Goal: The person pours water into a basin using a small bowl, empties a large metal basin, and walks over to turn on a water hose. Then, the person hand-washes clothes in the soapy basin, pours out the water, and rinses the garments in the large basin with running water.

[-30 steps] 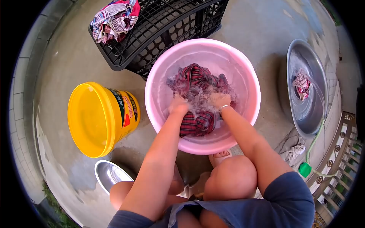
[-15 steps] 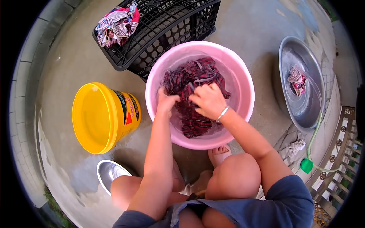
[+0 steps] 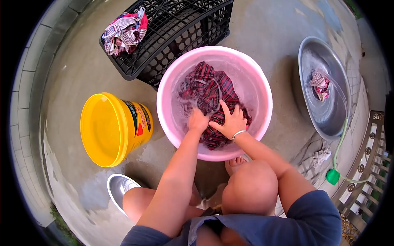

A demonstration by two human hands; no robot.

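Observation:
A dark red plaid garment [image 3: 201, 88] lies soaked and bunched in water inside a pink basin [image 3: 162, 119]. My left hand [image 3: 198, 120] is closed at the garment's near left side, its fingertips hidden in the wet cloth and water. Pressing on the cloth just to its right is my right hand [image 3: 232, 121], fingers spread apart and a silver bangle at the wrist.
A yellow bucket [image 3: 104, 131] stands left of the basin. Behind is a black plastic crate [image 3: 176, 35] with crumpled striped cloth [image 3: 126, 32] on it. A grey metal basin [image 3: 308, 94] holding cloth stands right, beside a green hose [image 3: 338, 143]. A metal bowl [image 3: 119, 184] sits near my knee.
My left hand has moved right and down from the basin's left side. My right hand has come down slightly and spread its fingers. The garment has shifted and spread in the water.

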